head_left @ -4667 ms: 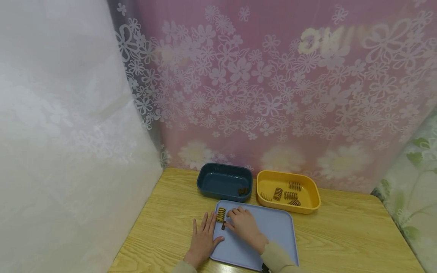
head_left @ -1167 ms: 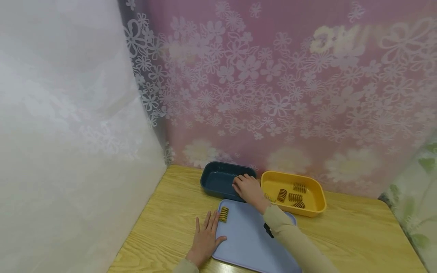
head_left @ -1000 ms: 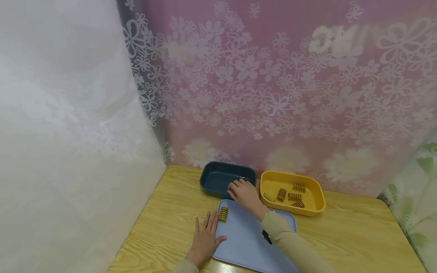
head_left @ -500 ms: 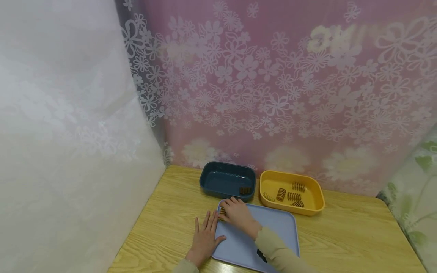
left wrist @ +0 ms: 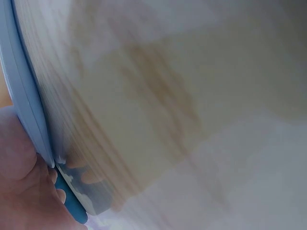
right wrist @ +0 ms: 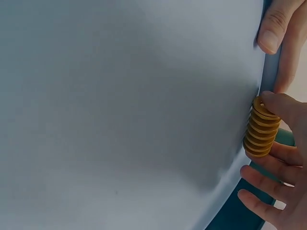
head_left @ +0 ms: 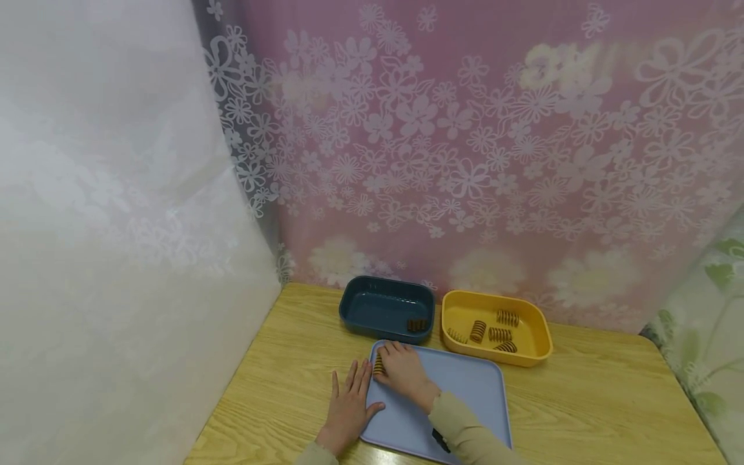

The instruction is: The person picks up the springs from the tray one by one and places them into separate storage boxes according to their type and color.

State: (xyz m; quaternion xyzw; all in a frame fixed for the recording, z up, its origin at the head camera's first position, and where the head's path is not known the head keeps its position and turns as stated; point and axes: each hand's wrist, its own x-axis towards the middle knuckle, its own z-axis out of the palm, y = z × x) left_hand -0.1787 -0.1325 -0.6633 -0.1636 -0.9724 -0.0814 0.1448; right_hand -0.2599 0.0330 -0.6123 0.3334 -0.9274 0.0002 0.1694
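Note:
My right hand (head_left: 405, 371) pinches a yellow coil spring (right wrist: 262, 128) end to end between thumb and a finger, its other fingers spread. The spring sits at the left rim of the light blue tray (head_left: 459, 387), near its far left corner. My left hand (head_left: 345, 408) lies flat with straight, spread fingers along the tray's left edge. Its thumb rests over the rim, and its fingertips are close beside the spring. In the right wrist view, fingers of the left hand (right wrist: 276, 28) touch the tray's edge above the spring.
Behind the tray stands a dark blue box (head_left: 372, 307) with small dark brown pieces (head_left: 416, 325) in its right front corner. A yellow box (head_left: 537, 349) to its right holds several coil springs (head_left: 500, 334). Patterned curtains (head_left: 418, 161) hang behind the wooden table (head_left: 593, 394).
The right hand has moved from the dark blue box back to the tray and taken hold of the spring. A small dark piece earlier beside the spring is gone from there. The left hand stays.

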